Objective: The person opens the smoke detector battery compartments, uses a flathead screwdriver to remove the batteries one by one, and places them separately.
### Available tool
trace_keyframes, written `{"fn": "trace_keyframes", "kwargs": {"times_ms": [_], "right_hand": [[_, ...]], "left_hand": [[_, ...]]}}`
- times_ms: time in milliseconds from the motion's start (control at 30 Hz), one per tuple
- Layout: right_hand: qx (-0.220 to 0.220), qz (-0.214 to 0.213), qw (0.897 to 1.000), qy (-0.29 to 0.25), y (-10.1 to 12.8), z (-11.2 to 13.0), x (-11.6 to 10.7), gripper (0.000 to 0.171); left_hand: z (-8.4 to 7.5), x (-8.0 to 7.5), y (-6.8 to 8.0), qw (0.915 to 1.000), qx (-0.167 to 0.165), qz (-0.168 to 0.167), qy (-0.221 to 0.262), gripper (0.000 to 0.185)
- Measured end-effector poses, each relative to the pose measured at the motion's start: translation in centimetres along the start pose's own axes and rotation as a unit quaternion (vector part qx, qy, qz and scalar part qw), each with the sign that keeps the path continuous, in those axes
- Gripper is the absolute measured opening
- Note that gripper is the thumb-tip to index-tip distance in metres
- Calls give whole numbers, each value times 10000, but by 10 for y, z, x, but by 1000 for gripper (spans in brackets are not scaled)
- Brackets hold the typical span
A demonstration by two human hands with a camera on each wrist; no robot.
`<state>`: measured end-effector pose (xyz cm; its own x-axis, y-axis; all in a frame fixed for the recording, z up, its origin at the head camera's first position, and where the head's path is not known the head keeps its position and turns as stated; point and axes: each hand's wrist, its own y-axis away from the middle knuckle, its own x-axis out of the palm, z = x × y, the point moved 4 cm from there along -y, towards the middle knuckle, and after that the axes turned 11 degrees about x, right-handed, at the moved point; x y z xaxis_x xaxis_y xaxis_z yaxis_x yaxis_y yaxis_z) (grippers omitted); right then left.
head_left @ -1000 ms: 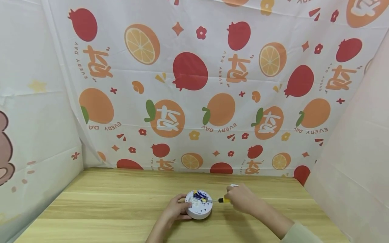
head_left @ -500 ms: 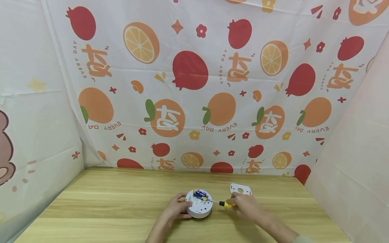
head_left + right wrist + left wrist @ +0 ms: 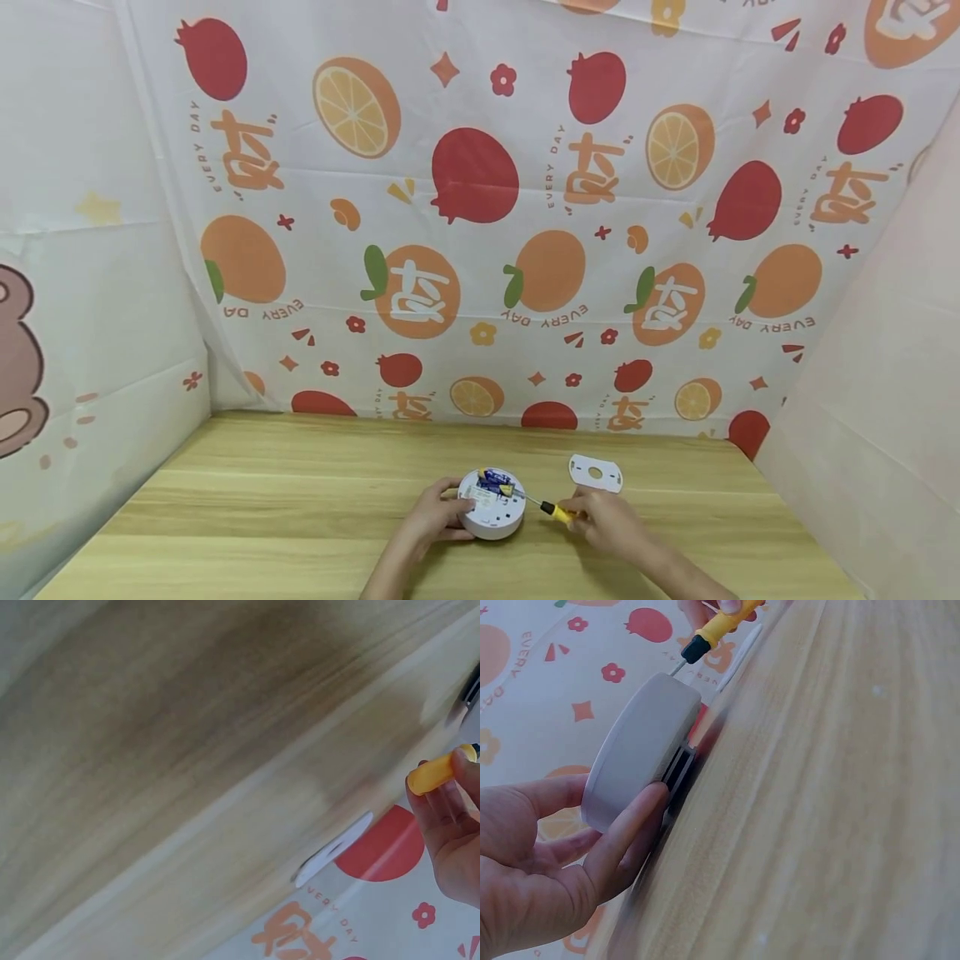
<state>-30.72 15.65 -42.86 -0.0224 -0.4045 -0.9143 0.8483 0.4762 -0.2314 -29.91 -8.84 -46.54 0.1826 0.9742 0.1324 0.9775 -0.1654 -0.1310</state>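
Observation:
A round white smoke detector [image 3: 492, 525] is tilted up off the wooden table, its back facing up with blue-and-yellow batteries [image 3: 495, 478] in the bay. My left hand [image 3: 433, 512] grips its left edge, thumb on the back and fingers underneath, as the left wrist view also shows. In my right hand [image 3: 606, 522] is a screwdriver [image 3: 558, 512] with a yellow and black handle, pinched between thumb and fingers. Its metal shaft points left and its tip is at the right end of the batteries. In the right wrist view only the yellow handle [image 3: 433, 774] shows well.
A flat white mounting plate [image 3: 606, 477] with a central hole lies just beyond my right hand. Behind the wooden table [image 3: 300, 500] hangs a fruit-print cloth [image 3: 472, 275], with pale cloth walls on both sides.
My right hand has moved down and toward me, tilting the screwdriver so its handle sits lower, and uncovering the mounting plate. The left hand keeps holding the smoke detector in place.

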Motion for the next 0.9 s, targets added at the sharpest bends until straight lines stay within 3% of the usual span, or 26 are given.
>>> {"fn": "trace_keyframes", "kwargs": {"times_ms": [333,900], "right_hand": [[246,-55,9994,-228,3,-3,2,23],[32,-314,9993,-175,6,-5,2,24]], "left_hand": [[0,0,1,10000,-9,54,-6,49],[-1,0,1,10000,-76,48,23,51]]}}
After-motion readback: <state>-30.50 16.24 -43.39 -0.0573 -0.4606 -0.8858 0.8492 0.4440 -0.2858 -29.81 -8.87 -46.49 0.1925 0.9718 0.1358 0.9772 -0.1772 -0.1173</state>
